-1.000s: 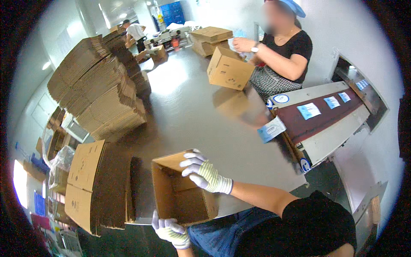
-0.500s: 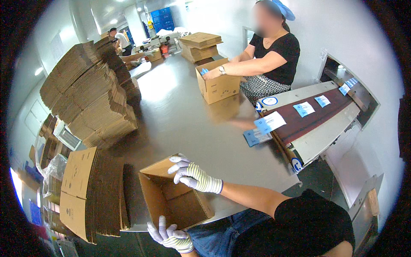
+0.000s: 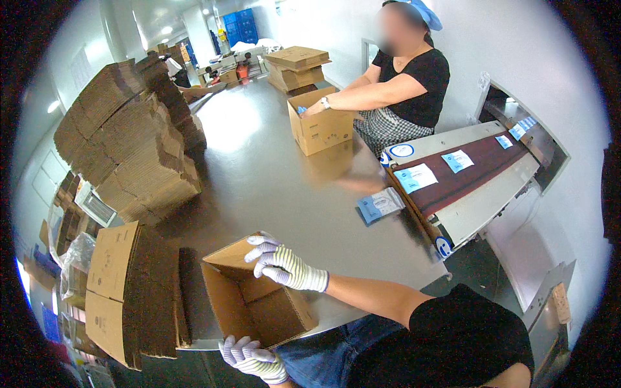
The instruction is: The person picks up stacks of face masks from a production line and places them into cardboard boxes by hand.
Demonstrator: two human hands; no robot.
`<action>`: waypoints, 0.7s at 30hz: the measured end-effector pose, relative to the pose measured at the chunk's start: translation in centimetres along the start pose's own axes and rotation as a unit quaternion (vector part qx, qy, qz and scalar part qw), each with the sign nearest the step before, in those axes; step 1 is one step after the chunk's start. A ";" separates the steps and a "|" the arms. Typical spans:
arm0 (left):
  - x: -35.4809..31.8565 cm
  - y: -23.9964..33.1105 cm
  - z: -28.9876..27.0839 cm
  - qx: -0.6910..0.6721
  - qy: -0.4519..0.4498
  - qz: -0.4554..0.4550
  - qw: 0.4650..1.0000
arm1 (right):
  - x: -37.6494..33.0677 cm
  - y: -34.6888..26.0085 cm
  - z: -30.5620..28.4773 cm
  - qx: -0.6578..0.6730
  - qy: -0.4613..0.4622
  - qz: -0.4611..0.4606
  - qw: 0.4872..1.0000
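Note:
An open cardboard box (image 3: 249,297) stands tilted at the near edge of the metal table, with its hollow inside showing. My right hand (image 3: 288,265), in a striped knit glove, curls its fingers over the far side of the box beside a raised flap. Low at the near side, my left hand (image 3: 252,359) wears a matching glove. Its fingers lie bent against the box's lower rim, their tips close together. No goods show inside this box.
Flat cartons (image 3: 132,297) stand to the left; a taller carton stack (image 3: 129,142) rises behind. Blue-white pouches (image 3: 458,160) ride a conveyor belt (image 3: 475,174) at right, and others lie on the table (image 3: 310,213). Across it, a co-worker (image 3: 401,84) reaches into another box (image 3: 322,131).
Pouches on the belt have advanced toward the table, and the foremost has dropped onto it. The fingers of my left hand have drawn together on the box. The view has shifted slightly.

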State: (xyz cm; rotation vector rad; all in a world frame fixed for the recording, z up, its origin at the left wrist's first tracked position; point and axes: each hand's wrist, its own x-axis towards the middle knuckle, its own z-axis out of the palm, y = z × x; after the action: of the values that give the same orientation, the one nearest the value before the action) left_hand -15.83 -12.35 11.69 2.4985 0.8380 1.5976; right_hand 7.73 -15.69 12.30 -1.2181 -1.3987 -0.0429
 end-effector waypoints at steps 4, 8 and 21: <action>-1.1 -1.4 0.2 0.014 -0.012 0.034 0.999 | -0.2 -0.3 -0.3 -0.001 -0.006 0.005 1.000; -1.6 -1.8 0.6 0.035 -0.011 0.055 0.998 | -0.4 -0.1 -0.5 -0.020 -0.022 -0.005 1.000; -1.7 -1.4 1.0 0.019 -0.012 0.022 1.000 | -0.8 1.1 -0.1 0.001 0.002 -0.009 1.000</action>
State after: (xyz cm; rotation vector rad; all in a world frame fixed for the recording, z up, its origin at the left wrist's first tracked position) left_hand -16.08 -11.76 9.41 2.5742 0.8244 1.5761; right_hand 8.31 -15.79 11.08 -1.2027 -1.4052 -0.0565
